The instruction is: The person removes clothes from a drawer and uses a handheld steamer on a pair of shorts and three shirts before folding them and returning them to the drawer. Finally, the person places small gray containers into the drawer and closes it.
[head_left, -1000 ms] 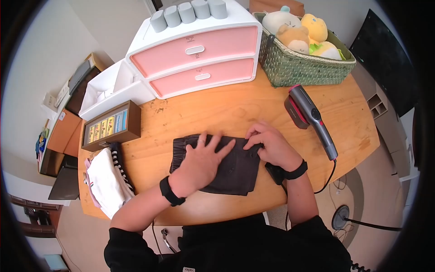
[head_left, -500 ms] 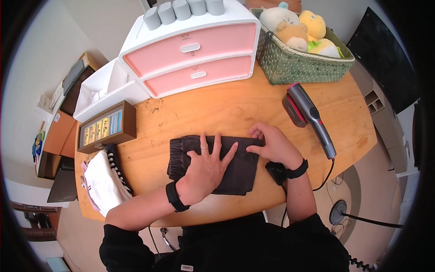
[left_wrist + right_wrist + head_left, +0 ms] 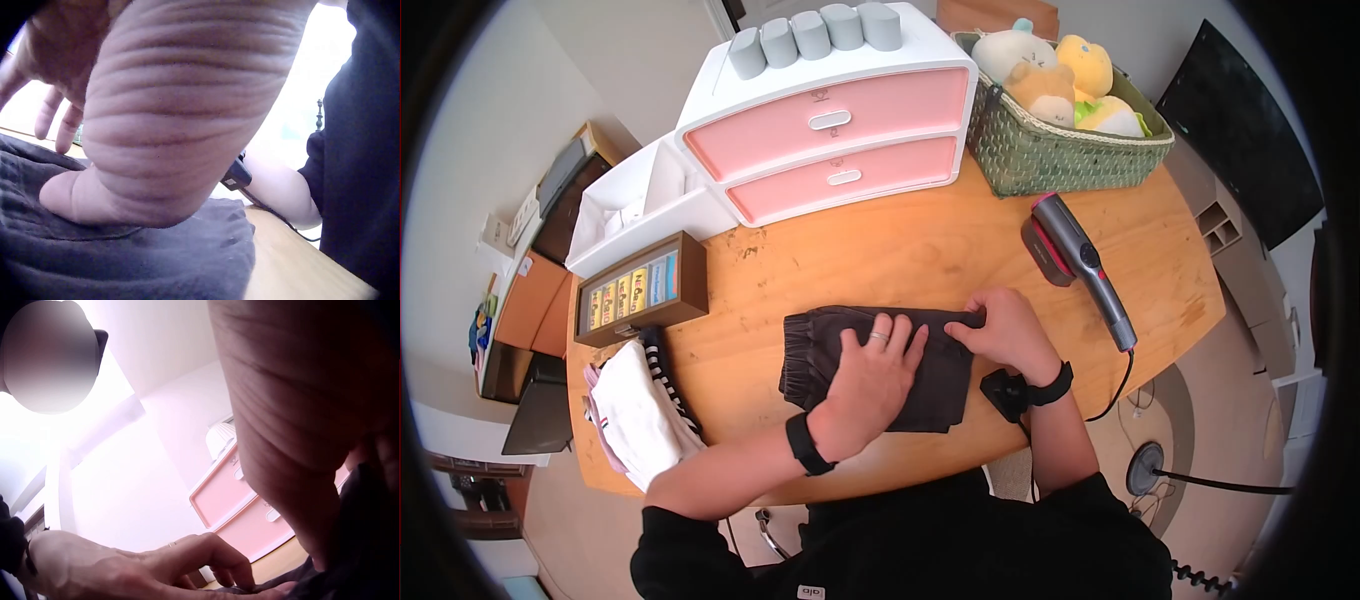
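Observation:
Dark grey shorts [image 3: 935, 385] lie folded on the wooden table, with the gathered elastic waistband to the left. My left hand [image 3: 868, 375] rests on the middle of them, fingers spread and a ring on one. In the left wrist view its thumb [image 3: 69, 197] presses on the cloth. At the far right corner of the shorts, my right hand [image 3: 1012, 335] pinches the edge between thumb and fingers. The right wrist view shows dark cloth [image 3: 362, 512] bunched by that hand, its fingertips mostly hidden.
A garment steamer [image 3: 1085, 260] lies to the right, its cord running off the edge. Folded clothes [image 3: 635, 400] and a brown display box [image 3: 645, 290] are on the left. Behind stand a pink drawer unit [image 3: 830, 135] and a green basket [image 3: 1060, 165] of plush toys.
My right hand has gone from fingering the shorts' corner to pinching and lifting its edge. The left hand's fingers have drawn closer together and slid slightly toward me over the cloth.

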A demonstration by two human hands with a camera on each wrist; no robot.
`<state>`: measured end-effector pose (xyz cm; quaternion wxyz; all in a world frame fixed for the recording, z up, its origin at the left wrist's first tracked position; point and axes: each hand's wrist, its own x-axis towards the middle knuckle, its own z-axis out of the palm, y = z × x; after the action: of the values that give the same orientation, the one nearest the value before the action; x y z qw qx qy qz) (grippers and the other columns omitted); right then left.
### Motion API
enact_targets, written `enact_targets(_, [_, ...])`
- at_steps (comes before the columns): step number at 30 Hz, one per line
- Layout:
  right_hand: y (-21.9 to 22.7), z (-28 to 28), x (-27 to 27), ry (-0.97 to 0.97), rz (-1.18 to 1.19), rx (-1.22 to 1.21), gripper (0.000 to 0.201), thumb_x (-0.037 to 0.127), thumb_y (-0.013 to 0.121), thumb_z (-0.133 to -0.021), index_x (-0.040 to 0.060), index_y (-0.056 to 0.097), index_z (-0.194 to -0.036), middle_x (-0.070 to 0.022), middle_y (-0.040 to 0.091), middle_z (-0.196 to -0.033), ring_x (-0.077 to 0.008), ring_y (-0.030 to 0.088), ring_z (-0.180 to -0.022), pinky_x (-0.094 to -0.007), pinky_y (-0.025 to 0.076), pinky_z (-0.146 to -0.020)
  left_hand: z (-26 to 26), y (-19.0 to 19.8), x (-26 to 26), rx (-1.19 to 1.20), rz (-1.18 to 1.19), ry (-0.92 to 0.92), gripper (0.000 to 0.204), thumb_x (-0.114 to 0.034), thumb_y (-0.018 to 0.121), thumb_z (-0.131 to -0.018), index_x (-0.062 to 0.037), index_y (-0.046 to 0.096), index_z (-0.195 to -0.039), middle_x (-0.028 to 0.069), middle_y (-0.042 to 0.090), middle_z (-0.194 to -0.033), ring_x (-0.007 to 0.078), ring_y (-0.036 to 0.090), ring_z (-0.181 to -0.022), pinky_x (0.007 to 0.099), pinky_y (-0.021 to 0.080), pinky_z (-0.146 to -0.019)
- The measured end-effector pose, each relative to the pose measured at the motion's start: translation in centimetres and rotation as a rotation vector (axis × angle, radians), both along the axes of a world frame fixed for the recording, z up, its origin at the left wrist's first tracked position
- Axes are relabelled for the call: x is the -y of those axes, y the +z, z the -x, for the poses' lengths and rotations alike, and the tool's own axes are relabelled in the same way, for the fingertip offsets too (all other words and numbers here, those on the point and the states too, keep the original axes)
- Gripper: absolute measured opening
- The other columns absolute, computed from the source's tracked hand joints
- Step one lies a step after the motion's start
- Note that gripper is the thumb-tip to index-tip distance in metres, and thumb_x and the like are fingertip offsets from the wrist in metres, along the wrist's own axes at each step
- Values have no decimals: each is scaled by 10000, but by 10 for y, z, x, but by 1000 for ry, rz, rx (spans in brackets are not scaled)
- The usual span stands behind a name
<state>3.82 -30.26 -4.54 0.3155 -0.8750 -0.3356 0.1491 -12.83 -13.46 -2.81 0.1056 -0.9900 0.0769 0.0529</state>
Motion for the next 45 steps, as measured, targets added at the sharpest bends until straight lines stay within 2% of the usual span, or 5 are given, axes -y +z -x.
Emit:
enact_targets(9, [36,15,-11,-30,-171,-529,229,82,746,-898,21,614,-1075,-24,652,-704,-88,613,-527,-238,463,-460,1,22,44,-102,420,290,1005,-536,717,-890,188,380,-1499,287,475,-1449,400,456,-1362,659,348,-1177])
enact_targets(19, [14,70,29,-127,-325,-878,267,18,712,-950,16,638,-1206,-38,720,-810,-129,720,-707,-265,560,-617,18,12,-20,-254,367,-72,996,-325,729,-857,-131,216,-1689,121,303,-1719,360,229,-1605,670,206,-1254])
enact_targets(23, [14,87,47,160,-277,-717,388,-87,697,-895,44,654,-1258,-45,757,-1004,-127,711,-1020,-316,573,-792,28,14,-20,-270,296,-118,995,-266,758,-833,-223,253,-1689,118,276,-1730,407,200,-1606,686,194,-1249])
enact_targets(33, [11,78,38,372,-217,208,392,-91,705,-670,100,778,-1005,-81,725,-1102,-280,660,-1099,-396,546,-878,63,1,-9,-92,512,-96,864,-315,752,-853,-207,402,-1636,146,338,-1697,394,229,-1600,643,169,-1271])
enact_targets(45, [6,37,20,364,-269,-50,182,49,760,-891,24,670,-1046,-98,689,-922,-251,664,-896,-368,518,-810,62,-10,-60,80,1228,159,206,11,756,-905,32,738,-1109,212,725,-1199,365,672,-1258,393,578,-980])
